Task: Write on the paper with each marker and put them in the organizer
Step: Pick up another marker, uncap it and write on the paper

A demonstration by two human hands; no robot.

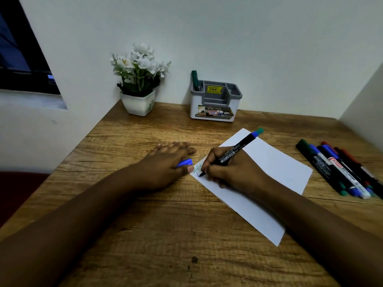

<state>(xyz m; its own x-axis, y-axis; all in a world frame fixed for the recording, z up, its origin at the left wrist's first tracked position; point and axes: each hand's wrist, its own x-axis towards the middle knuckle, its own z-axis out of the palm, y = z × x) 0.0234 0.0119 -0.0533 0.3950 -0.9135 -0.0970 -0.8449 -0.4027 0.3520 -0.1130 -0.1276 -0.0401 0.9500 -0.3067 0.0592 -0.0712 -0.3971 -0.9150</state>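
A white sheet of paper lies tilted on the wooden desk. My right hand grips a black marker with a blue-green end, its tip touching the paper's left corner beside some green writing. My left hand lies flat on the desk, thumb on the paper's corner, with a blue marker cap under its fingers. A grey and white organizer stands at the back by the wall, with one green marker upright in its left slot.
Several capped markers, green, blue and red, lie side by side at the desk's right edge. A white pot of white flowers stands at the back left. Walls close in behind and to the right. A dark window is at far left.
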